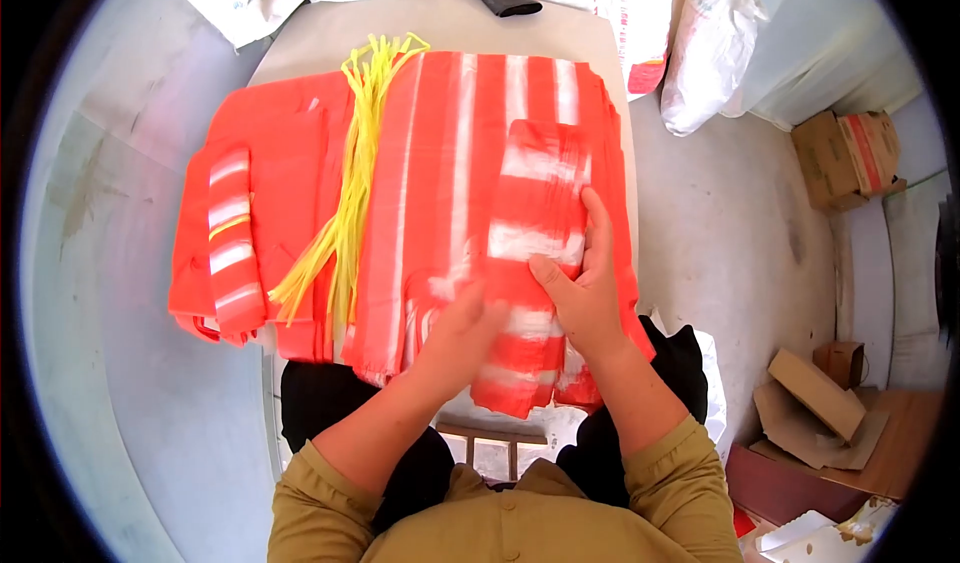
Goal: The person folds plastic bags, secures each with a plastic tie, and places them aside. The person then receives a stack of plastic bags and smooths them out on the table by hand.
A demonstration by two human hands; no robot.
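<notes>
Tied bundle [232, 273]: apparently done
Untied bundle [538, 235]: being clasped, right hand [588, 298] half-curled
Left hand [460, 335]: being blurred, grip unclear
Striped stack [432, 163]: apparently pending

Got both forearms [385, 425] stretched forward, bare and angled inward, elbows bent. Seeing left hand [465, 328] pretty smeared by blur, so can't really make out grip. Got right hand [582, 298] a bit farther out, wrist [604, 350] fairly straight, with thumb [552, 278] poking leftward, well apart from extended index finger [597, 225]. Pretty crisp on that side tbh.
</notes>
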